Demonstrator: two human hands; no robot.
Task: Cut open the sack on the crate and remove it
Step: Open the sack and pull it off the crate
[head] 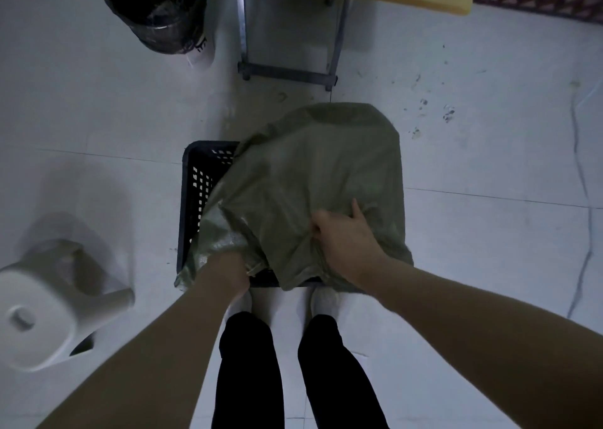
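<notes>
- Sack (319, 167): the green woven sack lies draped over the black crate (199, 180) on the floor. It covers most of the top and hangs down the near and right sides; only the crate's left part shows.
- Right hand (342, 232): fingers curled into a bunched fold of the sack near its near edge, thumb spread, probably to lift or pull the fabric taut.
- Left hand (233, 270): pushed in under the sack's loose near-left edge; I cannot tell whether it grips anything.
- No cutting tool is in sight.
- Around: a white stool (42, 304) lies well to the left, a black-lined bin (156, 10) and a table frame (287, 72) stand beyond. The person's shoes (323, 298) stand just beside the crate, leaving little room on the near side.
</notes>
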